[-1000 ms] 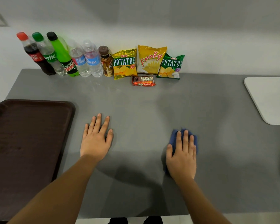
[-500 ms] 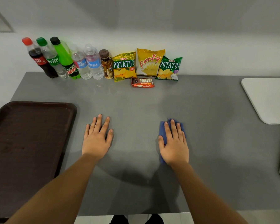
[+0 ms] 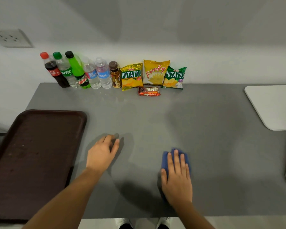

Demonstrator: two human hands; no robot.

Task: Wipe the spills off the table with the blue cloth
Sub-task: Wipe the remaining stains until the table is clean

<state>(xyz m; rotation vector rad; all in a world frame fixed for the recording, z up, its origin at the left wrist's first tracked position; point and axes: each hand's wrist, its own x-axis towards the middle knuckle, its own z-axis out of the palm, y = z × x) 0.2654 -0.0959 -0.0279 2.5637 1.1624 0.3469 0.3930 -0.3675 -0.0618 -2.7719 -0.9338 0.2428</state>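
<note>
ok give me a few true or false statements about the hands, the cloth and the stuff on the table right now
1. The right hand presses flat on the blue cloth. True.
2. The left hand holds a bottle. False: it holds nothing and is over the bare grey table.
3. The brown tray lies to the left of the left hand. True.
4. The red snack pack sits on the tray. False: it lies on the table in front of the chip bags.

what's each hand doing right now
Left hand: holds nothing, fingers loosely bent, blurred, over the table.
Right hand: open, fingers straight, pressing flat on the cloth.
</note>
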